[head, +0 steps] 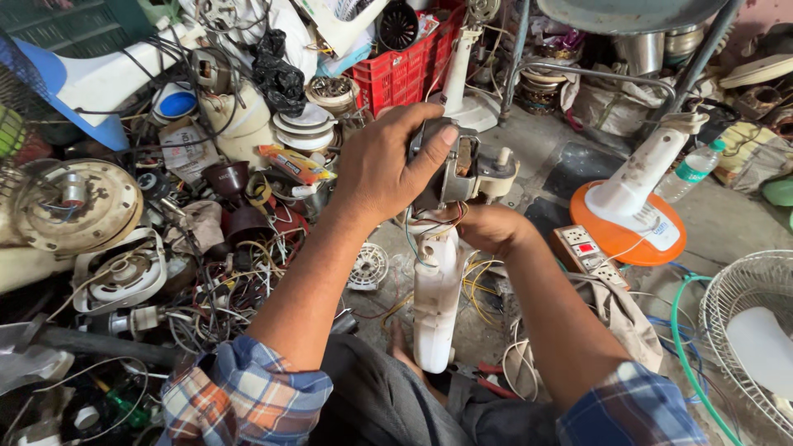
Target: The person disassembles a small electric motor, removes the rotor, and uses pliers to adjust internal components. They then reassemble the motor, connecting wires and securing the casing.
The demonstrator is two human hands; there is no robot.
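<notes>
The fan motor (pixel 462 169) sits atop a white neck (pixel 435 306), held upright between the person's knees, above the concrete floor (pixel 545 149). The left hand (pixel 388 165) is clenched over the motor's top and left side, thumb pressed on the casing. The right hand (pixel 494 227) grasps the assembly from below, at the joint of motor and neck; its fingers are largely hidden. Thin coloured wires (pixel 434 223) hang exposed at that joint, just beside the right hand. Risk noted: a twist or pull on the motor could strain or snap these wires, or pinch them against the housing. The neck rests only on its lower end, so a loosened hold could let it tip. A power strip (pixel 588 250) lies near the right forearm; loose yellow leads (pixel 479 285) trail on the floor close by, and contact with a live socket is a hazard. Scrap parts and tangled cable (pixel 223 297) crowd the left side, where a dropped piece would be hard to find.
</notes>
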